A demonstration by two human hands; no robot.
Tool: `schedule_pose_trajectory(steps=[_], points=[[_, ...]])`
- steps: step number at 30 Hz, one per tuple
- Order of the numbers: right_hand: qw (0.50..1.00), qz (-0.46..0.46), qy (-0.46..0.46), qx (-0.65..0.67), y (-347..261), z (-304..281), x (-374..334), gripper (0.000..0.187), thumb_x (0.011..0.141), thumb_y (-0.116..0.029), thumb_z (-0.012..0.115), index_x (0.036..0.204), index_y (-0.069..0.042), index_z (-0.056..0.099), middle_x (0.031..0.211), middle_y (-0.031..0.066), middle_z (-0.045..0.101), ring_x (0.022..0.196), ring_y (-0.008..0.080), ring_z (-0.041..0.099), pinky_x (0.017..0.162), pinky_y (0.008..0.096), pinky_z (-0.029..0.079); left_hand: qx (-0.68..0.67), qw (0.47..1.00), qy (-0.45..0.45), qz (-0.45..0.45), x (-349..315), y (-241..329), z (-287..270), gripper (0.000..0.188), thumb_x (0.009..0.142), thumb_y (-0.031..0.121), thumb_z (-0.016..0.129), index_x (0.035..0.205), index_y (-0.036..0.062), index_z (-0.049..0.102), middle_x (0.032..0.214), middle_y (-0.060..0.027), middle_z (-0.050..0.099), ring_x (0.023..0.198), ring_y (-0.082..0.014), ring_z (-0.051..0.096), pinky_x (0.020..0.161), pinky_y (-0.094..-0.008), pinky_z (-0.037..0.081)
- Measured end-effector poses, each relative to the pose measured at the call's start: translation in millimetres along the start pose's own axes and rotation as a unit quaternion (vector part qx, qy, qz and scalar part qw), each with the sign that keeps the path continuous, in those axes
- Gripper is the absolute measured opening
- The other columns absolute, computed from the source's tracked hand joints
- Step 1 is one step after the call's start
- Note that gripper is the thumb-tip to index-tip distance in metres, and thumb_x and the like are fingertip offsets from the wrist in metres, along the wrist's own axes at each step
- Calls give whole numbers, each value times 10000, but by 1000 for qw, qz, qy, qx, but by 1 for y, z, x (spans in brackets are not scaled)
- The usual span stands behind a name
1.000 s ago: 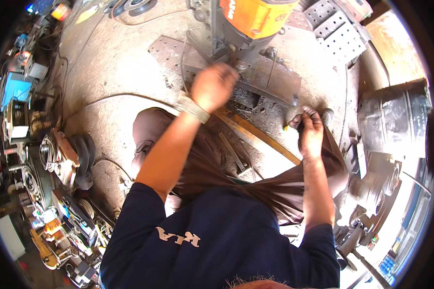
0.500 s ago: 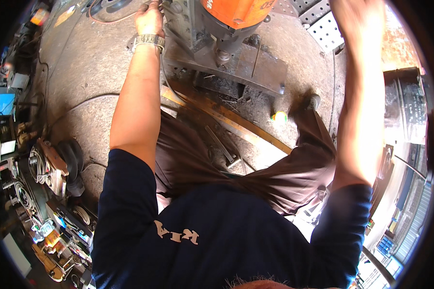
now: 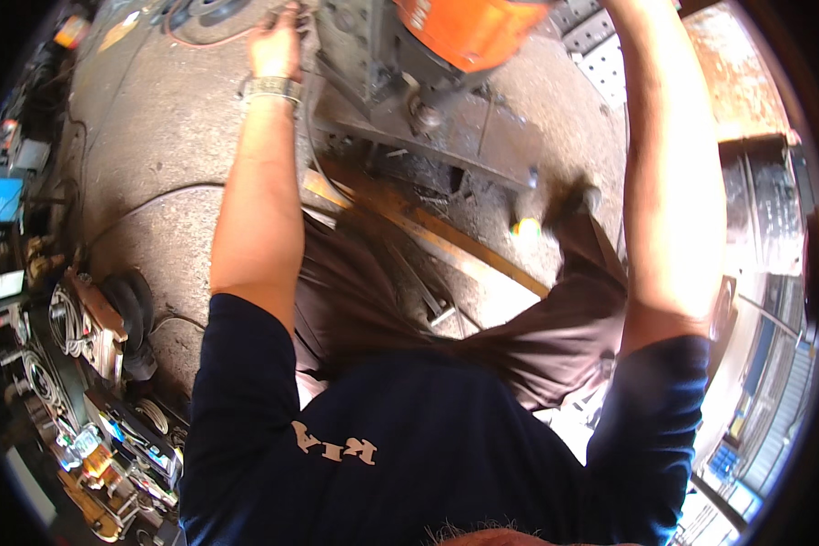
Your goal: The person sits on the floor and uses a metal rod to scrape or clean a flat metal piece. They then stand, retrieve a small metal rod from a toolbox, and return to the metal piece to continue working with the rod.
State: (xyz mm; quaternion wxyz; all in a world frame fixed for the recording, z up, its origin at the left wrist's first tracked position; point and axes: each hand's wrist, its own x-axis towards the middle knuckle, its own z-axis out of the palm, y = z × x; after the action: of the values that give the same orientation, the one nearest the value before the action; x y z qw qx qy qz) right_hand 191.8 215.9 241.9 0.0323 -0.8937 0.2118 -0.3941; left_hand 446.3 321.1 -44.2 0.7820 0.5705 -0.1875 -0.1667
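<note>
My left hand (image 3: 276, 44), with a wristband above it, is raised at the upper edge, close beside the left flank of a machine that looks like a drill press. Its fingers look bent together, but whatever they hold is hidden. The machine has an orange housing (image 3: 473, 35), a dark metal column (image 3: 346, 32) and a chuck-like spindle end (image 3: 423, 114) above a steel plate (image 3: 496, 136). My right forearm (image 3: 669, 164) stretches up past the machine's right side; the hand itself lies beyond the upper edge.
A long rusty steel bar (image 3: 455, 238) lies on the floor before my legs, near a small yellow-green object (image 3: 525, 227). A cable (image 3: 168, 191) crosses the floor at left. Tools and coiled cables (image 3: 73, 318) crowd the left side. Perforated metal plates (image 3: 601, 55) stand upper right.
The orange housing has shifted right in the view and tilted. My left hand sits slightly lower and further left. My right arm has reached further up, taking the hand out of view.
</note>
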Motion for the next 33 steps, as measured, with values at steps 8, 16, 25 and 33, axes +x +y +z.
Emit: schedule_pose_trajectory(steps=[8,16,25,33], points=[[999,8,8,35,-10,8,2,282,974,-74,456,1101,1,696,942,227,731,888,304,724,834,412,554,63,997,0,35,20,18,1,310,1027,197,661,1259,-6,688,1147,-113,742,1020,-197,715,864,-328,575],[917,191,-146,317,16,-20,45,337,984,-19,397,1113,-15,708,842,82,704,718,157,650,702,304,532,122,988,-17,92,66,11,18,506,1025,382,645,1360,2,654,1192,-147,736,1025,-192,668,880,-319,515],[974,61,65,209,0,18,-11,348,1039,-30,426,1202,-65,732,900,-7,651,635,54,518,580,192,425,-1,987,-161,10,54,28,56,513,1035,396,631,1405,41,632,1284,-103,694,1115,-197,626,965,-328,499],[967,53,9,247,-17,10,-11,312,1055,-58,449,1193,-71,729,906,-21,646,667,44,505,584,193,404,19,976,-217,23,93,0,52,505,1050,407,610,1339,-7,634,1226,-117,718,1102,-207,656,982,-328,504]])
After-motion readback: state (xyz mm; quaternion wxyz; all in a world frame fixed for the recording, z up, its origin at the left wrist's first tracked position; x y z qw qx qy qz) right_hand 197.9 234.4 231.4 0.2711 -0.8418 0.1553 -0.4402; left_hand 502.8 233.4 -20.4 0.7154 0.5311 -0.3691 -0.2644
